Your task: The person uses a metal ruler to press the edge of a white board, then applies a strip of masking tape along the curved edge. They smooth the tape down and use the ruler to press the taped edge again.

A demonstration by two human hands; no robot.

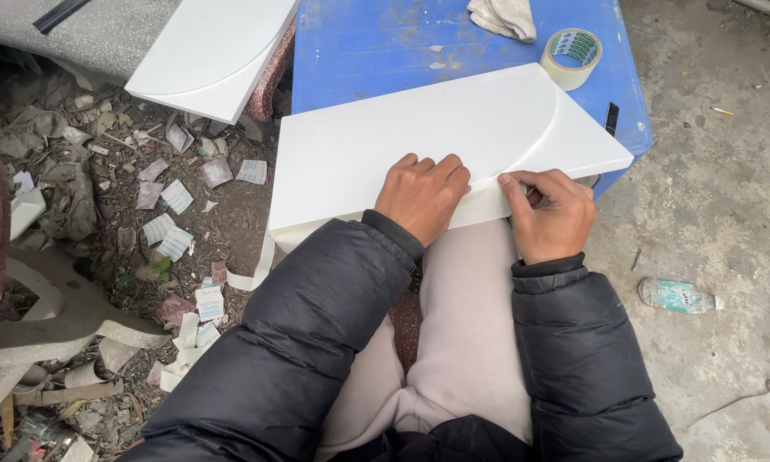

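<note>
A long white slab (419, 137) with a curved raised line near its right end lies across a blue plastic table (376, 47) and over my lap. My left hand (423, 195) rests fingers-down on the slab's near edge. Beside it, my right hand (552, 214) pinches the same near edge, thumb and forefinger pressed on a thin strip or film there. What exactly the fingers hold is too small to tell. Both arms wear black padded sleeves.
A roll of tape (572, 56) and a crumpled cloth (505, 17) sit on the blue table. A second white slab (209, 51) lies at the upper left. Paper scraps and rubble (175, 231) litter the ground at left; a crushed bottle (677, 295) lies at right.
</note>
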